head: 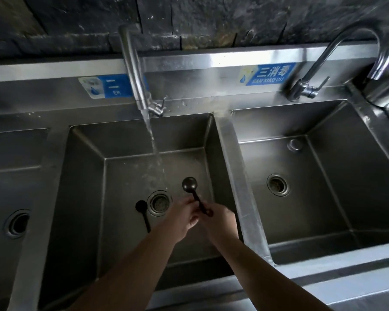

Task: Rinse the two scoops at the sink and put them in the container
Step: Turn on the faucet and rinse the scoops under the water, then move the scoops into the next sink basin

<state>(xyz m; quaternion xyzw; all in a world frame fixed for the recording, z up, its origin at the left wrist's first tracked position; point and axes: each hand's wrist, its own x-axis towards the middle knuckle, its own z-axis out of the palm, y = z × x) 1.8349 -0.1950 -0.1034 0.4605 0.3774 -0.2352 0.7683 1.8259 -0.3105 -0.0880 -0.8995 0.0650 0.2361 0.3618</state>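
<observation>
Steel all over: three-basin sink (pixel 240 167) w/ dull, scuffed walls, set against a dark rough stone wall (pixel 189 21). Middle basin has a straight tap (pixel 133 70) running; water stream (pixel 154 144) falls to the basin floor just behind the drain (pixel 158 203). Right basin has its own curved tap (pixel 337 61) and drain, dry-looking. Blue labels (pixel 267 74) stuck on the steel backsplash above middle & right basins.

Both hands are over the middle basin, right of the stream. Right hand (pixel 220 221) grips the handle end of a dark scoop (pixel 189 184), bowl pointing up and away, near the water but not under it. Left hand (pixel 184 218) has fingers curled on the same handle, touching the right hand. Second dark scoop (pixel 141 206) lies flat on the basin floor, just left of the drain, handle toward the person.
</observation>
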